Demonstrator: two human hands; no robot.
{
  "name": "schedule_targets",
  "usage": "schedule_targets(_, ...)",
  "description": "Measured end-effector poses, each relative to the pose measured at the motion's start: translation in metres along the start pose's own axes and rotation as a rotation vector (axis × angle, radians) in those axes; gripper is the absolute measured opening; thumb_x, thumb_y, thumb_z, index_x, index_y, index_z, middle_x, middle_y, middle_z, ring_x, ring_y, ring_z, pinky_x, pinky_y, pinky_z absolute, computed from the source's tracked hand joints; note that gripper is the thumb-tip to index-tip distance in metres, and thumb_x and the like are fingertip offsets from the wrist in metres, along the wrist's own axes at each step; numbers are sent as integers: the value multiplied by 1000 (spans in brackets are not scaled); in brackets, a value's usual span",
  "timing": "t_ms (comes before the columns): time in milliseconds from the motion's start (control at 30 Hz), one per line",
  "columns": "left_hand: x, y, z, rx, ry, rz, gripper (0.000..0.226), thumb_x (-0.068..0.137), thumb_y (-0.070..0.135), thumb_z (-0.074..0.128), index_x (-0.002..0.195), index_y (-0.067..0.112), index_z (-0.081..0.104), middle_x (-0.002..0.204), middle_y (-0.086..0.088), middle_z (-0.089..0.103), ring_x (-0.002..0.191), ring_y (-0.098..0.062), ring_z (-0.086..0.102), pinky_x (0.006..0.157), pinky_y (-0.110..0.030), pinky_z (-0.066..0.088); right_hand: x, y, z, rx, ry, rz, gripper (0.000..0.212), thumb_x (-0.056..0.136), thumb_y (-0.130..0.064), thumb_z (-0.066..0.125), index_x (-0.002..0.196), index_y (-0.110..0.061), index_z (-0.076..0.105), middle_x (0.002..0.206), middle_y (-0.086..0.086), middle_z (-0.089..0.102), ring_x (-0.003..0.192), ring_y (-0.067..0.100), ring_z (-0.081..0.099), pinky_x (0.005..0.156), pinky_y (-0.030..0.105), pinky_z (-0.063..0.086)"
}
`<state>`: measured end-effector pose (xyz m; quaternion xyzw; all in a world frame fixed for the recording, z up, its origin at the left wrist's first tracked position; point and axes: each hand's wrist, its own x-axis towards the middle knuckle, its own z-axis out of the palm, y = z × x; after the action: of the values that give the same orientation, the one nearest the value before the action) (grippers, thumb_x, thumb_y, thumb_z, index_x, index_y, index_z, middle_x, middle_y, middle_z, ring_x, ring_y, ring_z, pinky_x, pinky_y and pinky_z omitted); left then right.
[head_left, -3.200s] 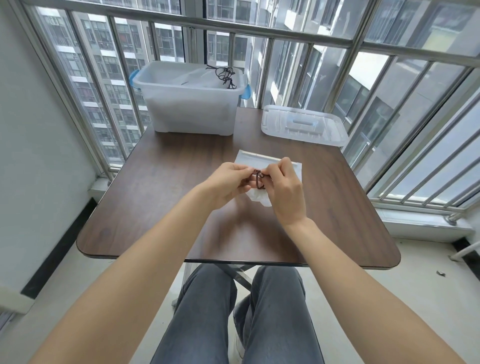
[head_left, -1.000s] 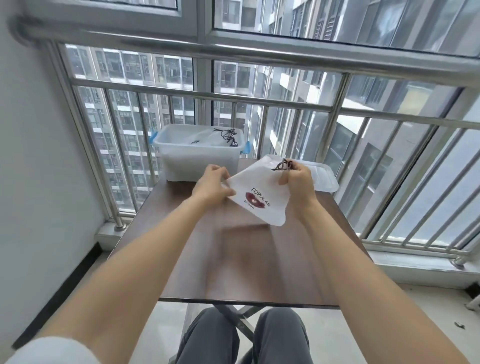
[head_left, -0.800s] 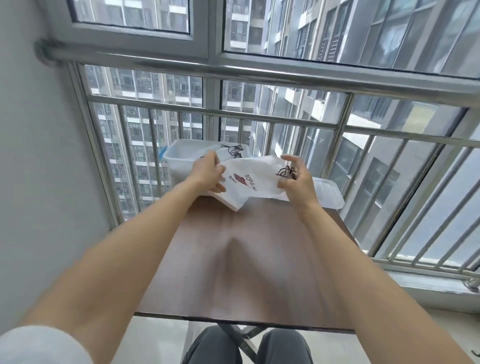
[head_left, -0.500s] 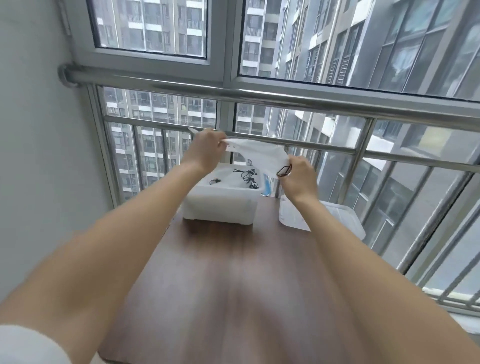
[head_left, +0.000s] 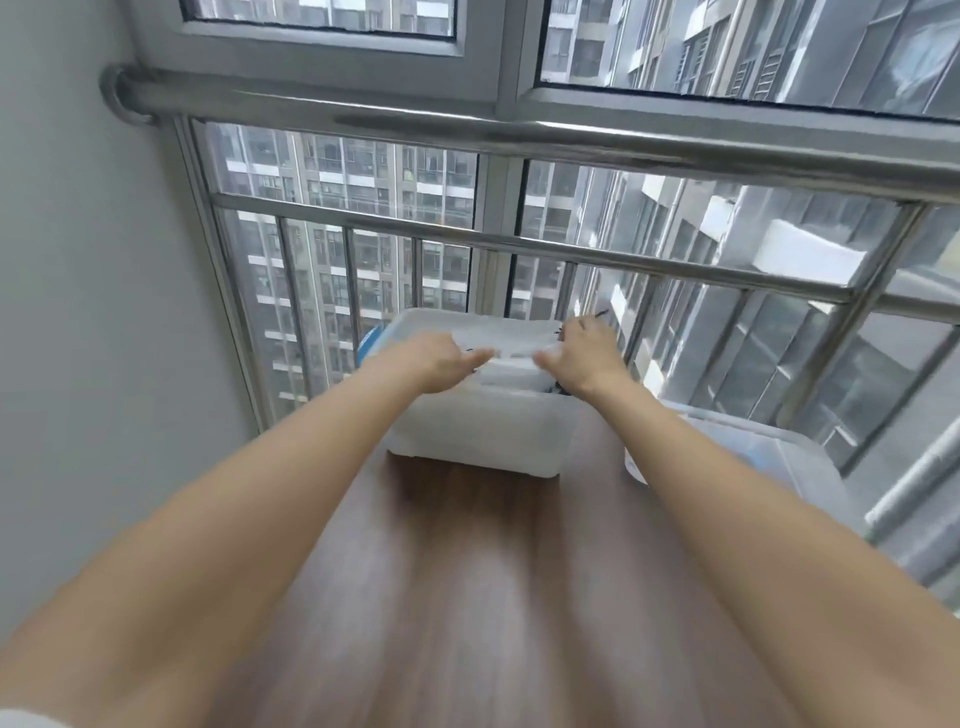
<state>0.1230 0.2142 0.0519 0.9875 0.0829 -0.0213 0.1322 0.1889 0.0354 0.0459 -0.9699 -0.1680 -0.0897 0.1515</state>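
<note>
Pouch (head_left: 511, 353): white, thin and limp, with its long axis stretched left to right between the hands, just above the open bin (head_left: 467, 431).
Left hand (head_left: 441, 358): pinches the pouch's left end.
Right hand (head_left: 582, 358): grips the right end; blurred.
Next move: likely straight down; both hands are equally near.
Bin: translucent plastic, rectangular, on the wood-grain table (head_left: 467, 597).

Both my bare arms are stretched straight out in front, forearms angling in toward each other. My left hand (head_left: 434, 361) and right hand (head_left: 584, 358) are level and near each other, backs up, thumb sides facing. It's too blurry to tell how my fingers are curled.
</note>
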Motion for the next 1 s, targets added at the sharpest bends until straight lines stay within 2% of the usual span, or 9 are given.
schedule_targets(100, 7, 5, 3, 25, -4, -87, 45, 102, 26, 21, 146, 22, 29, 144, -13, 40, 128, -33, 42, 105, -39, 37, 8, -2, 4, -387, -24, -62, 53, 91, -46, 39, 130, -13, 51, 143, 7, 39, 135, 30, 24, 110, 43, 20)
schedule_targets(167, 12, 9, 6, 159, 1, -78, 44, 99, 12, 25, 142, 14, 37, 135, -13, 47, 122, -31, 46, 98, -37, 43, 12, -6, 4, -477, -104, -77, 45, 92, -43, 38, 116, -11, 59, 134, 8, 48, 126, 29, 37, 104, 42, 28)
schedule_targets(267, 20, 13, 8, 284, -22, -140, 32, 98, 16, 35, 126, 9, 50, 124, -8, 55, 112, -27, 52, 82, -34, 41, 18, -11, 8, -355, -280, -17, 28, 92, -35, 47, 93, -9, 55, 113, 10, 55, 100, 29, 52, 85, 38, 45)
schedule_targets(333, 24, 16, 6, 321, -14, -170, 28, 98, 21, 40, 121, 12, 52, 120, -5, 57, 105, -25, 53, 75, -32, 35, 21, -13, 11, -293, -376, 27, 41, 92, -35, 52, 124, -10, 43, 122, 11, 51, 108, 31, 52, 90, 42, 46)
schedule_targets(400, 27, 16, 3, 374, -13, -166, 26, 97, 23, 42, 118, 14, 53, 116, -5, 58, 96, -24, 52, 73, -31, 34, 26, -15, 17, -338, -448, 20, 49, 93, -36, 50, 133, -10, 37, 126, 12, 50, 112, 31, 49, 93, 42, 45)
schedule_targets(600, 41, 4, 15, 295, -81, -199, 33, 98, 26, 38, 124, 11, 49, 123, -6, 54, 110, -27, 53, 79, -35, 38, 39, -15, 29, -398, -627, -16, 27, 97, -34, 40, 101, -13, 56, 105, 5, 47, 93, 24, 43, 95, 36, 41)
schedule_targets(700, 44, -2, 18, 170, -90, -219, 36, 98, 27, 35, 125, 8, 50, 124, -10, 53, 109, -29, 53, 88, -36, 41, 34, -19, 28, -354, -611, -33, 35, 99, -28, 36, 123, -8, 52, 126, 8, 51, 100, 25, 45, 93, 34, 38)
schedule_targets(833, 46, -3, 17, 142, -81, -205, 37, 97, 26, 34, 126, 9, 49, 124, -10, 53, 109, -29, 53, 92, -37, 43, 37, -20, 34, -326, -572, -20, 33, 98, -25, 38, 122, -8, 54, 131, 8, 51, 118, 27, 47, 100, 37, 39)
schedule_targets(1000, 38, 9, 8, 387, 99, -113, 14, 94, 22, 42, 100, 16, 53, 91, -3, 52, 83, -23, 48, 66, -29, 34, 39, -16, 34, -364, -464, 19, 44, 95, -43, 38, 125, -14, 50, 134, 9, 45, 130, 28, 28, 104, 42, 28)
